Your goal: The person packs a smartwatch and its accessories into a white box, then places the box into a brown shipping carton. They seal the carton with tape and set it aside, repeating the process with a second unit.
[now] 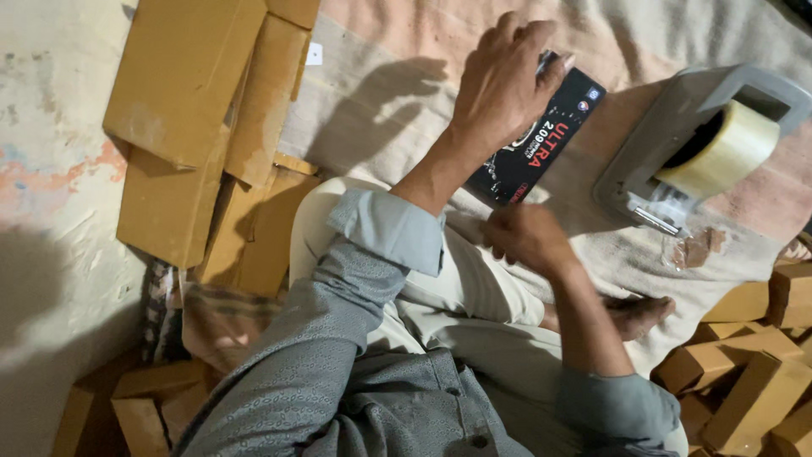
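Gripping the black box (541, 140) by its far end with my left hand (505, 80), on the cloth (406, 68). Right hand (529, 237) curled at its near end; grip unclear. Tape dispenser (685, 144) just right.

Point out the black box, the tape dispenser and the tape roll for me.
black box (554, 148), head view, on its printed top face.
tape dispenser (668, 114), head view, on its grey body.
tape roll (729, 152), head view, on its outer side.
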